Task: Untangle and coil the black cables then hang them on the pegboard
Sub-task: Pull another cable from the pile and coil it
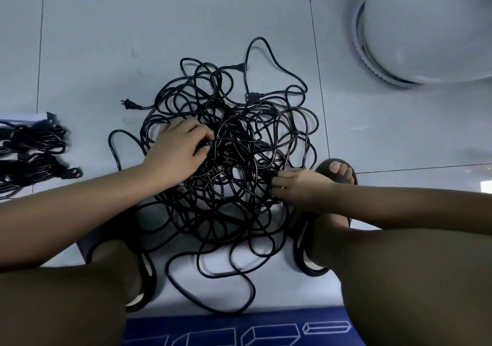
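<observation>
Knees: bare, bent, flanking the heap; blue printed cloth between them
Black cables: one loose tangle on the pale tiled floor, between dark sandals, plugs poking out at its far edge
Left hand: on the tangle's left part, fingers curled round strands
Right hand: at the right edge, fingertips pinching a strand
Coiled bundles: left, apart from the tangle
White tub: far right, well apart

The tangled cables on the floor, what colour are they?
Black, slightly glossy; the tangled cables show plainly in the head view.
</observation>
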`<state>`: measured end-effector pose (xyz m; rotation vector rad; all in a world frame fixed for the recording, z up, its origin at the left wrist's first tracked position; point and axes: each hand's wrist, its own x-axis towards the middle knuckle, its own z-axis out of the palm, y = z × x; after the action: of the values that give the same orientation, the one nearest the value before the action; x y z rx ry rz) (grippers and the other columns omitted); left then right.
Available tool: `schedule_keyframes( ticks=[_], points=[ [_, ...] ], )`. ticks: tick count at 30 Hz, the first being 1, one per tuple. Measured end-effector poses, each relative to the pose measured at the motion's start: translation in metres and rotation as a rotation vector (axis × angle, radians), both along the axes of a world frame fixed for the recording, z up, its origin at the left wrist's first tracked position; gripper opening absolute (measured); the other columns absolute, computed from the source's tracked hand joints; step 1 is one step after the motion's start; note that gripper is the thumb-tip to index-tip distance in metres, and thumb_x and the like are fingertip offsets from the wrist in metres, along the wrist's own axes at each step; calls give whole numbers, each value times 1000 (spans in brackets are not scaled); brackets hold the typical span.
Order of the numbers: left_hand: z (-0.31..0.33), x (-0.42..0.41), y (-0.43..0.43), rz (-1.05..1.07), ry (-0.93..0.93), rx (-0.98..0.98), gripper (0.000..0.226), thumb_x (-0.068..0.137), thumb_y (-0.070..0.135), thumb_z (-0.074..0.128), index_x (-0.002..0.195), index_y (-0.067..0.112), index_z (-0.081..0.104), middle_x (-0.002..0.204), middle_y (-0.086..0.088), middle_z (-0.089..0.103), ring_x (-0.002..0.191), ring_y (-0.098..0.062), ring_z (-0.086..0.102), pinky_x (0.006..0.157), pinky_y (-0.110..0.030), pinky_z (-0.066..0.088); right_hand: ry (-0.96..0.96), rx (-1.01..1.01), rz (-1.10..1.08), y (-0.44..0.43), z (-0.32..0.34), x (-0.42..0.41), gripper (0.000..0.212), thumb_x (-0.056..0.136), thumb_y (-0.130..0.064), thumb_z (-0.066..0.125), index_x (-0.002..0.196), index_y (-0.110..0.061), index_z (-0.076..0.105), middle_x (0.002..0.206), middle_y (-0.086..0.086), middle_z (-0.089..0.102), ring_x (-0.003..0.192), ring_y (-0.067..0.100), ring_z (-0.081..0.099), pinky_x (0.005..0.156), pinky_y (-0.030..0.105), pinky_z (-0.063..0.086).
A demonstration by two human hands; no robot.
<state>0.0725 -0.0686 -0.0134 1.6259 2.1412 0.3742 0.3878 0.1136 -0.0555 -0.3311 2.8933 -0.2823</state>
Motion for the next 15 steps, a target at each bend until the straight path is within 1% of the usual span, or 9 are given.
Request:
schedule_keyframes(
  ticks=[3,6,8,11,13,15],
  points=[
    [2,9,0,-98,7,22,20,104,32,61,123,29,65,121,13,57,123,-18,46,108,-45,35,-19,107,115,-2,-4,-6,11,86,-15,67,95,-20,68,98,0,62,98,26,51,81,38,52],
    [3,17,-4,-174,-17,26,19,104,32,60,122,30,66,118,16,56,120,-14,45,104,-40,34,-28,205,152,0,-3,-11,12,83,-14,67,92,-22,69,92,-2,62,97,28,57,82,37,51],
    [4,19,-8,-212,-28,3,20,104,33,58,122,33,66,117,19,56,119,-11,44,101,-36,34,8,185,134,2,-1,-13,16,82,-8,68,92,-20,68,90,-1,61,93,29,57,79,37,53],
    [10,19,-12,-240,-57,-46,20,105,33,57,122,36,65,118,23,56,118,-8,45,105,-40,39,91,130,76,7,12,-17,19,81,-1,66,90,-18,63,89,1,59,90,26,51,71,36,53],
    [19,19,-10,-259,-71,-56,21,104,35,56,124,37,64,119,25,55,117,-5,45,107,-40,40,126,115,45,9,26,-21,19,82,0,65,88,-18,62,88,1,59,91,24,47,67,35,52],
    [33,18,-4,-279,-87,-56,23,104,36,57,127,38,64,119,24,56,117,-3,46,107,-35,41,144,120,39,11,45,-27,17,85,0,65,90,-17,64,89,2,62,96,24,47,67,36,54]
  ],
)
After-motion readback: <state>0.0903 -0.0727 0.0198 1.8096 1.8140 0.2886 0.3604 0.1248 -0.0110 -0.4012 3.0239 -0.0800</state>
